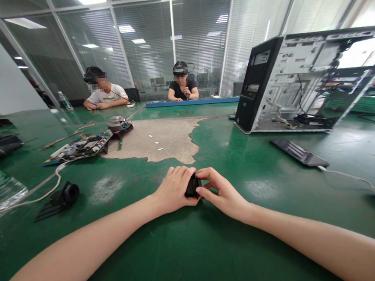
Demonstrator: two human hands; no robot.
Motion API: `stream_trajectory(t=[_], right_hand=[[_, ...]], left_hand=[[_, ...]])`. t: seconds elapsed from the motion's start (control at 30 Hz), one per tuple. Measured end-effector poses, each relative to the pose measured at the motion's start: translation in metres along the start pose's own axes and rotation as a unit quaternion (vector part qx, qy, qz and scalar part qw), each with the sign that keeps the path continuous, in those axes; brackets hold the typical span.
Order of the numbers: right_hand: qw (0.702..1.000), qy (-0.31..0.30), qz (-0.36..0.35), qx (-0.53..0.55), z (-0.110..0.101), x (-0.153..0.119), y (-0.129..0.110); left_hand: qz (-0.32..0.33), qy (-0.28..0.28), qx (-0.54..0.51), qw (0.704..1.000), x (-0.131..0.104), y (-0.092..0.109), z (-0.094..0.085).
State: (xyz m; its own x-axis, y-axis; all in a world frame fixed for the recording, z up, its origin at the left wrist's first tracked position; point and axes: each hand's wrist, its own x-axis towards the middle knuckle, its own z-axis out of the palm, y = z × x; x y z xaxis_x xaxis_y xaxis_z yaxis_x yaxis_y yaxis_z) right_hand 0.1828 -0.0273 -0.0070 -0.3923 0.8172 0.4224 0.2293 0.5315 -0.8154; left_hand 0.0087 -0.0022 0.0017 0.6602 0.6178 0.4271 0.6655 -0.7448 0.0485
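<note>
A small black part (193, 186), block-like and too hidden to name, is held between my two hands just above the green table (195, 251). My left hand (174, 187) wraps round it from the left, with its fingers curled over the far side. From the right, my right hand (221, 191) pinches the part's edge between thumb and fingertips. Much of the part's left side is covered by my left hand. To the left on the table lies a black plastic piece (63, 196) with a round ring and a slatted flat end.
An open computer case (267, 83) stands at the right. A circuit board (81, 145) and a cooler (120, 124) lie at the left, near a plastic bottle (1, 183). A black panel (299, 153) with a cable lies right. Two people (105, 92) sit across the table.
</note>
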Motion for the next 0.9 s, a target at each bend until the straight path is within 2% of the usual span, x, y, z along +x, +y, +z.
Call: stream_trajectory(t=[0.17,0.37,0.63,0.9], right_hand=[[1.000,0.002,0.020,0.009,0.0004,0.0005,0.0015],[0.995,-0.038,0.068,0.054,0.0000,0.0009,0.0001],[1.000,0.009,-0.013,0.008,0.0001,-0.0004,-0.0012],[0.996,-0.025,0.070,0.050,0.0002,0.0008,0.0005]], left_hand=[[0.000,0.001,-0.001,1.000,0.0007,-0.0005,0.0006],[-0.001,0.003,-0.002,1.000,0.0000,-0.0002,0.0004],[-0.004,0.004,-0.005,1.000,0.0000,0.0003,-0.0001],[-0.004,-0.004,0.004,1.000,0.0003,0.0001,0.0004]])
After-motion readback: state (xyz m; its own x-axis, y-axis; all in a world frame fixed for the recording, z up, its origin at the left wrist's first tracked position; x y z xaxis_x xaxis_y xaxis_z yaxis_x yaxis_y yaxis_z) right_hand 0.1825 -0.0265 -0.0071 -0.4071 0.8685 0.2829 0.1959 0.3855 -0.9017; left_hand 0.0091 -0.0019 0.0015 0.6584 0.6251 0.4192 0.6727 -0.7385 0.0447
